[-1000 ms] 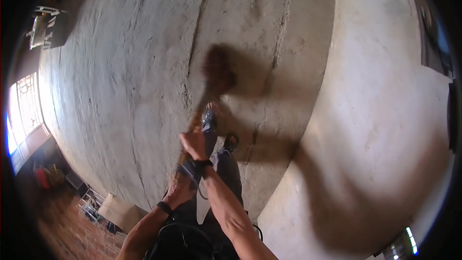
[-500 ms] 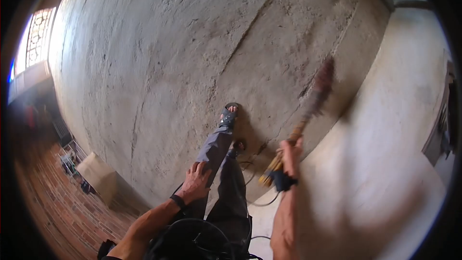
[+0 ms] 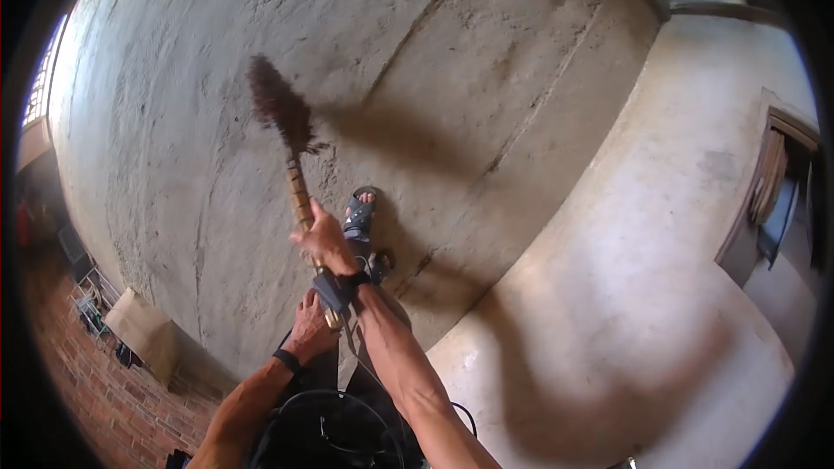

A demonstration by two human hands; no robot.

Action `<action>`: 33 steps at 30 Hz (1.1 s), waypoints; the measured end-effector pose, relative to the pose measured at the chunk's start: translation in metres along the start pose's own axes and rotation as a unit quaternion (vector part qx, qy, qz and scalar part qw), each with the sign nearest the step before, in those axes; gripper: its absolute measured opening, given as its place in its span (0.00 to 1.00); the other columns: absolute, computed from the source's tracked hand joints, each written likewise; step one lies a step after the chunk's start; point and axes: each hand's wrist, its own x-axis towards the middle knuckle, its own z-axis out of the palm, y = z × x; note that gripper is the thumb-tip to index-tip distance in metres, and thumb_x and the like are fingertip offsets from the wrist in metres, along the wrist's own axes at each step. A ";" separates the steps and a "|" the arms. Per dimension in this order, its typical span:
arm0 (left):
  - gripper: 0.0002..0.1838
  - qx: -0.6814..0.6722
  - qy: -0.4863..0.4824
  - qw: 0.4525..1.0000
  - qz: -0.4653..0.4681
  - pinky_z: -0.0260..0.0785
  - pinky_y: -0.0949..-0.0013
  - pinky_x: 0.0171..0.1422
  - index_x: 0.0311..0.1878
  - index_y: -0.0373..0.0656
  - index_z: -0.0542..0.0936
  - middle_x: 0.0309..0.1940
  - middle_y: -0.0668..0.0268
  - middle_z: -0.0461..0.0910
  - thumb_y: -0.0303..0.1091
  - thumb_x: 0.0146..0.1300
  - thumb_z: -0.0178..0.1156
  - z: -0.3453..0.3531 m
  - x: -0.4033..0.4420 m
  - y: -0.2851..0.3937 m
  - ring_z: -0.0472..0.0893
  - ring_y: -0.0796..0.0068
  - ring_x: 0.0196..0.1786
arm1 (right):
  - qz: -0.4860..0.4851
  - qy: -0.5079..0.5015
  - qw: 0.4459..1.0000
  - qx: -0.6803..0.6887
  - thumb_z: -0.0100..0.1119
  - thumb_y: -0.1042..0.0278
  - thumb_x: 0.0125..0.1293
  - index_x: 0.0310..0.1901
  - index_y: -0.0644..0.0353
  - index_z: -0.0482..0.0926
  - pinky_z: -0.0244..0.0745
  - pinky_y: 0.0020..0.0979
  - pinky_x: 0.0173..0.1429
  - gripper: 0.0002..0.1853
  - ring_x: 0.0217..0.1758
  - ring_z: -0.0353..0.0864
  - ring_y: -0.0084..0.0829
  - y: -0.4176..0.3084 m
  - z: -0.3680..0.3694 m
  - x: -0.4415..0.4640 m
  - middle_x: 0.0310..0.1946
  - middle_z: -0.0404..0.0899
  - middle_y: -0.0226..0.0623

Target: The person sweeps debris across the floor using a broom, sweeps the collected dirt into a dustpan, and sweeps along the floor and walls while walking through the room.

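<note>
My right hand is closed round the banded, light-brown handle of a short hand broom. Its dark reddish-brown bristles point away from me, over the concrete floor, and look slightly smeared by motion. Whether they touch the floor I cannot tell. My left hand lies on my leg near the knee, fingers laid over it and holding nothing; the butt end of the handle is just beside it. A dark strapped device sits at my right wrist. My sandalled foot stands just beyond my right hand.
A whitish wall curves along the right, with a framed opening in it. At lower left are a tan box-like block, a brick surface and some clutter. Cracks run across the floor. Cables hang near my lap.
My right hand has swung the broom from the right across to the left, in front of my feet. My left hand stays on my leg. The view has shifted a little to the right.
</note>
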 end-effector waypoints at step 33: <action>0.15 -0.525 -0.072 0.848 -0.024 0.77 0.61 0.56 0.62 0.37 0.76 0.54 0.56 0.81 0.33 0.79 0.52 -0.021 0.202 0.294 0.83 0.65 0.54 | 0.096 0.315 0.905 0.270 0.65 0.73 0.57 0.73 0.62 0.62 0.81 0.30 0.28 0.41 0.24 0.81 0.29 0.080 -0.415 -0.186 0.34 0.81 0.36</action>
